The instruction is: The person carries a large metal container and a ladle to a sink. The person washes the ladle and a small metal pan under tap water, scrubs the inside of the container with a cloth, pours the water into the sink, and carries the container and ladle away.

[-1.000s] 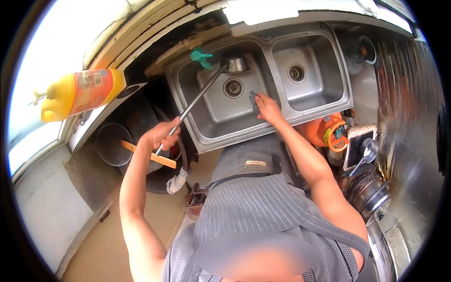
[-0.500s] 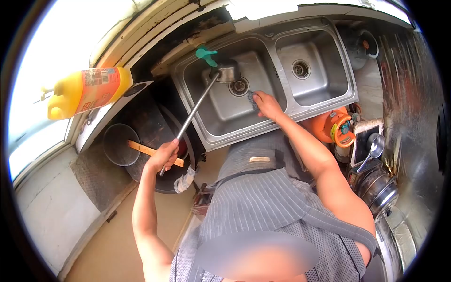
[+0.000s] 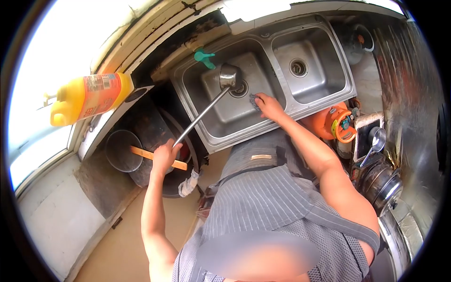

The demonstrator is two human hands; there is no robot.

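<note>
My left hand (image 3: 164, 156) is closed round the long metal handle of a ladle (image 3: 203, 113). The ladle's deep round bowl hangs over the left sink basin (image 3: 213, 101), just beside the drain and below the green tap (image 3: 204, 57). In my right hand (image 3: 270, 107) a grey steel wool scrubber (image 3: 254, 102) is pinched between the fingers, over the right part of the same basin. Scrubber and ladle bowl are apart.
A yellow jug (image 3: 91, 97) stands at the left by the window. Below it are a dark pot (image 3: 123, 149) and a wooden handle (image 3: 173, 162). At right stand an orange gas cylinder (image 3: 329, 123), a small ladle (image 3: 377, 139) and a metal pot (image 3: 383, 185). A second basin (image 3: 312, 84) adjoins.
The ladle bowl has moved away from the tap to the right, nearer the drain, and turned. My left hand has shifted slightly up its handle. My right hand has barely moved.
</note>
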